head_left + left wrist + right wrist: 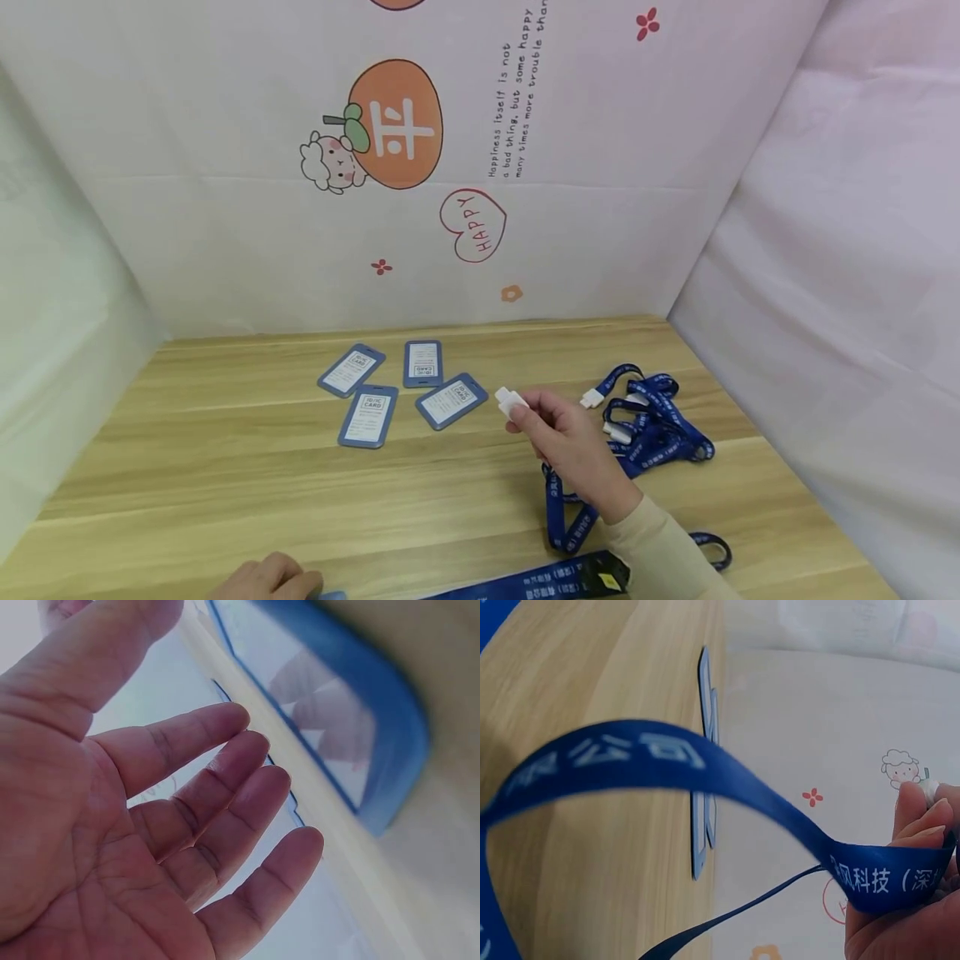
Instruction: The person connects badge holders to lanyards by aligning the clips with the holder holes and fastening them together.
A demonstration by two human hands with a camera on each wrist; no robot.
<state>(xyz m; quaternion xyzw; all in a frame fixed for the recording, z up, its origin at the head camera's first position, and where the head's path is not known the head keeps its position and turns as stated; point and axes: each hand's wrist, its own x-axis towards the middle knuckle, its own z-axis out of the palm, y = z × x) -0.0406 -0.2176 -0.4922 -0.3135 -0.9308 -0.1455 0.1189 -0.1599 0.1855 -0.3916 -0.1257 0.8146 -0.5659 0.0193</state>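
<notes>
My right hand is raised above the table, thumb and fingers pinching the white plastic clip of a blue lanyard. In the right wrist view the lanyard's printed strap loops across that hand's fingers. At the bottom edge of the head view is my left hand, partly cut off. The left wrist view shows its fingers loosely bent, with nothing between them and the thumb. Close by lies a blue-framed card holder, blurred; a corner of it shows beside the hand in the head view.
Several blue card holders lie on the wooden table towards the back. A tangled pile of blue lanyards with white clips is on the right. Another lanyard strap runs along the front edge. White printed cloth hangs behind.
</notes>
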